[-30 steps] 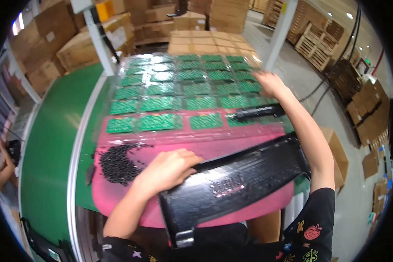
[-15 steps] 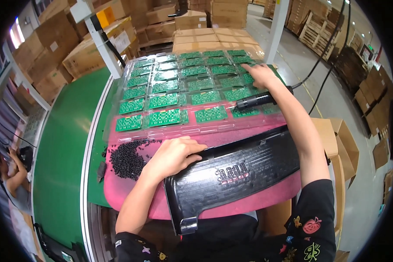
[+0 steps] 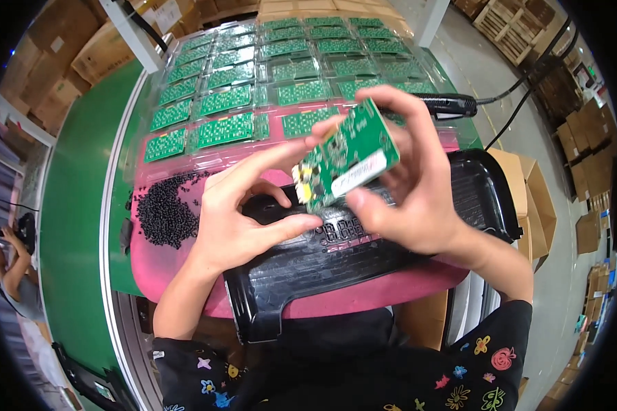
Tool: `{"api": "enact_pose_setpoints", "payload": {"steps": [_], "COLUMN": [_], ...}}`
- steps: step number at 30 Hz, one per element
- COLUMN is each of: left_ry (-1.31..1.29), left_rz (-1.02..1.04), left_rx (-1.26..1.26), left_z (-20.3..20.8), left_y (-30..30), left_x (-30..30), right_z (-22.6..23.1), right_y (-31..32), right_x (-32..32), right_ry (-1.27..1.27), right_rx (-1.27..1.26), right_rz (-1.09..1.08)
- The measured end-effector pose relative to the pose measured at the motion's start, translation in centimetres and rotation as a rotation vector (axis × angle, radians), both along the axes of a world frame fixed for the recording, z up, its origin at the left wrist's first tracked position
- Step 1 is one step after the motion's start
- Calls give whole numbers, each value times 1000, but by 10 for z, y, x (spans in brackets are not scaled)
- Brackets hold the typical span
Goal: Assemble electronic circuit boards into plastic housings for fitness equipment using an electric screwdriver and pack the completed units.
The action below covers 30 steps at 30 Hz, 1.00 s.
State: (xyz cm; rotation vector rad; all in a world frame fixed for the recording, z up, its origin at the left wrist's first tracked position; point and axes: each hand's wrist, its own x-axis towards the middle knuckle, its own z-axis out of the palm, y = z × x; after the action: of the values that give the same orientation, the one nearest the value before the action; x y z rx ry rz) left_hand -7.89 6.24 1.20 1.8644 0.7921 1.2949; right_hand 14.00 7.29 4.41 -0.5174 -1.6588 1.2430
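Observation:
A green circuit board [image 3: 356, 154] is tilted up in front of me, with a white label strip and yellow and white parts at its left end. My right hand [image 3: 421, 181] grips its right side between thumb and fingers. My left hand [image 3: 243, 205] curls around the left end; its index finger meets the upper edge and its thumb lies by the lower corner. Beneath both hands rests a long black plastic housing [image 3: 301, 270] with small cut-out slots near its middle. Behind it, clear plastic trays [image 3: 264, 147] hold rows of green circuit boards [image 3: 226, 130].
A pile of small black parts [image 3: 164, 212] lies on the pink mat [image 3: 212, 298], left of the housing. A black corded electric screwdriver [image 3: 449, 106] lies across the trays at right. Cardboard boxes [image 3: 528, 198] stand at the right. Another person [image 3: 17, 274] sits far left.
My right hand has come back from the trays with a circuit board. My left hand has left the housing's edge and moved to the board. The view has tilted down.

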Motion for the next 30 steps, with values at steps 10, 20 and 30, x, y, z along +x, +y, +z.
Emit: {"api": "enact_pose_setpoints", "payload": {"steps": [10, 20, 30], "left_ry": [308, 777, 888], "left_rz": [-68, -159, -106], "left_rx": [8, -7, -15], "left_z": [3, -4, -4], "left_y": [-8, -12, -9], "left_x": [0, 17, 25], "right_z": [-26, -52, -58], "right_y": [-16, -7, -8], "right_x": [58, 85, 86], "right_ry": [-294, -691, -735], "right_rx": [88, 224, 239], "right_rz": [-109, -35, -43]}}
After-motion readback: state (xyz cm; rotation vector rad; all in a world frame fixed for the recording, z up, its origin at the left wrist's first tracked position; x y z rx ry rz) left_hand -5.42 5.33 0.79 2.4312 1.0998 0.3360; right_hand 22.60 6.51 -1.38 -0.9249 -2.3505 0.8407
